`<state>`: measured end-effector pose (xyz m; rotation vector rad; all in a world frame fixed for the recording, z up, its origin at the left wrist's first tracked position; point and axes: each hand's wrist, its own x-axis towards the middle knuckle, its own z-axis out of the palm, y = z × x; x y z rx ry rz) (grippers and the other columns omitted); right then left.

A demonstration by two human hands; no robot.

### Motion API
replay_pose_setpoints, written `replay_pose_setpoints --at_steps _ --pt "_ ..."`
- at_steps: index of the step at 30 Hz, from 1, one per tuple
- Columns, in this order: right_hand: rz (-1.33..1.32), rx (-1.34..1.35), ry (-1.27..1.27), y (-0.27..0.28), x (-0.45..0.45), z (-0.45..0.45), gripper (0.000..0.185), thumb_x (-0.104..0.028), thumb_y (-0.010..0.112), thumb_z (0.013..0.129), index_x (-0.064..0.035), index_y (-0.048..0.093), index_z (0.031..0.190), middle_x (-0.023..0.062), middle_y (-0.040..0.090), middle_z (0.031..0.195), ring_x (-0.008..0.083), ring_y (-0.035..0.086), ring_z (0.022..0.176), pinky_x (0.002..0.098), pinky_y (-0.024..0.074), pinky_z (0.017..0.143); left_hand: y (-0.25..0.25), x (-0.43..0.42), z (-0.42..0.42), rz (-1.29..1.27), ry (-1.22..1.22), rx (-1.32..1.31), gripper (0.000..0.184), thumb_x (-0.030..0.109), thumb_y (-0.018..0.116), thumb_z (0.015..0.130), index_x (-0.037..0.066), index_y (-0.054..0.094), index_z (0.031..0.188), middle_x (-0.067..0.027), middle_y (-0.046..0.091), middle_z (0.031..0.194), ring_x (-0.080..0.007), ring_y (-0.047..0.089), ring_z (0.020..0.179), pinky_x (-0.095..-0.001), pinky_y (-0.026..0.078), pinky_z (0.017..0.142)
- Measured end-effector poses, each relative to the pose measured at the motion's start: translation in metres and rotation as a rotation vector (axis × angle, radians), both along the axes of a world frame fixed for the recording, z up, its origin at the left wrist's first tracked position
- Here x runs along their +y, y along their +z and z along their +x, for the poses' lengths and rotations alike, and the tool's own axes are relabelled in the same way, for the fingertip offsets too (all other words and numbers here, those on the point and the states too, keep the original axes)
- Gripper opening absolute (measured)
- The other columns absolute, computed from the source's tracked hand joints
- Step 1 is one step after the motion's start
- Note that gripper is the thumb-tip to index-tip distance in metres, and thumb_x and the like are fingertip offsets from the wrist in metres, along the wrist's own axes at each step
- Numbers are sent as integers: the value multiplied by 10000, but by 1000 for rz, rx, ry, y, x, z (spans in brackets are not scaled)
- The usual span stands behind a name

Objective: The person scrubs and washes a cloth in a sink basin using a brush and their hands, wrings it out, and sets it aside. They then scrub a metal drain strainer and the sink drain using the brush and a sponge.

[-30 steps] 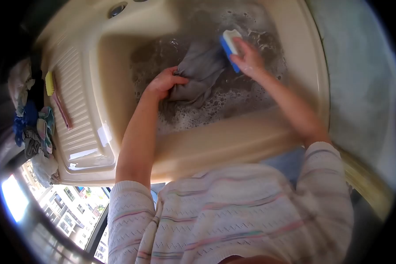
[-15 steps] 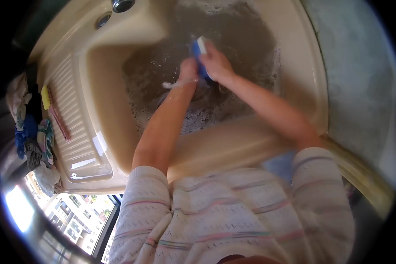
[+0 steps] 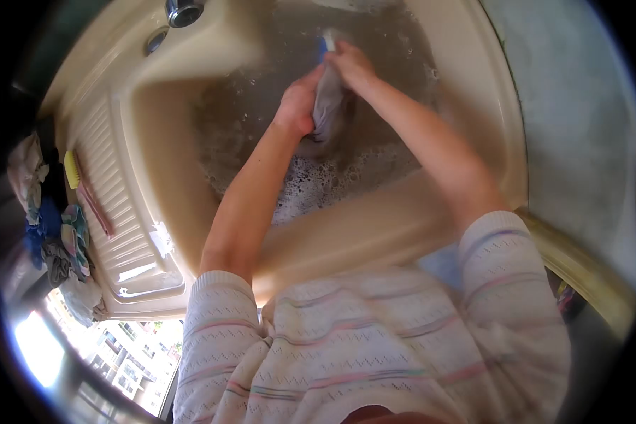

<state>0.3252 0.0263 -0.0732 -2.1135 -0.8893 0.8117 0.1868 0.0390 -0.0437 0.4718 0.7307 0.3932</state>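
Note:
Over the murky, foamy water of the sink basin (image 3: 166,127), my left hand (image 3: 300,102) is closed on a wet grey cloth (image 3: 327,113), which hangs down toward the water. Right beside it, my right hand (image 3: 350,65) is closed round a blue and white brush (image 3: 328,44) at the top of the cloth. Only the brush's upper end shows; the rest is hidden by my fingers and the cloth.
On the ribbed drainboard (image 3: 116,184) at the left lies a yellow-headed scrub brush (image 3: 73,169). Several crumpled cloths (image 3: 42,219) hang past its left edge. A metal tap (image 3: 184,10) stands at the basin's back left.
My hands have come together and risen with the cloth, which was spread lower in the water. The blue and white brush has moved left, up against the cloth. The view has shifted slightly.

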Motion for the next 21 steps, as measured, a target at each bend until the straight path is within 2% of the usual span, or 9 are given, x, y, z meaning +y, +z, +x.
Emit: replay_pose_setpoints --at_steps 4,7,9,10,13,15,17,19,21 --pt "153 30 57 63 -41 -4 595 -362 554 735 -61 434 1235 211 569 1062 341 544 991 365 417 855 0 25 -21 -211 79 -141 496 467 422 877 31 529 1087 -119 572 1095 -250 546 989 -392 418 898" --pt "155 164 236 82 -68 -49 596 -354 544 740 -61 424 1245 212 573 1053 348 544 987 359 418 856 -4 22 -19 -282 154 -90 467 448 446 874 30 537 1062 -98 594 1028 -218 567 940 -360 455 840" --pt "134 -212 245 55 -54 -70 576 -342 526 734 -68 438 1233 217 582 1015 372 552 947 370 432 837 -24 5 -8 -18 357 101 339 285 396 907 24 508 1093 -104 577 1007 -225 564 913 -367 460 813" --pt "50 -30 204 54 -30 -63 563 -269 536 756 -40 414 1256 228 551 1084 308 548 992 314 416 843 -30 6 -5 -42 364 66 365 311 366 906 49 499 1124 -111 562 1054 -232 552 953 -382 450 837" --pt "83 122 160 44 1 -48 564 -297 536 746 -13 443 1224 245 582 972 328 580 910 343 443 797 -34 1 -14 12 340 -12 369 294 334 904 56 488 1141 -136 553 1062 -264 546 977 -393 457 836" --pt "-16 40 164 61 -34 -76 604 -378 489 745 -130 390 1287 290 516 1003 425 538 926 434 432 825 -34 15 -22 105 314 -105 346 251 333 901 38 487 1127 -154 560 1023 -289 551 960 -390 473 811" --pt "166 -163 296 73 -75 -103 647 -397 488 738 -130 359 1313 295 516 1003 425 543 922 443 431 835 -35 13 -35 -13 164 -146 422 382 380 863 59 507 1103 -123 565 1031 -270 564 933 -402 467 818" --pt "116 -61 227 54 -44 -72 627 -367 485 731 -111 382 1293 269 563 975 393 557 923 423 428 845 -28 12 -11 34 284 131 322 255 357 898 31 519 1063 -134 574 958 -265 570 898 -388 488 773" --pt "111 17 133 44 -13 -45 583 -347 485 730 -90 434 1251 212 584 1016 351 557 961 389 427 848 -27 18 0 -145 302 11 302 197 332 904 17 513 1066 -120 581 981 -238 574 904 -383 487 777"
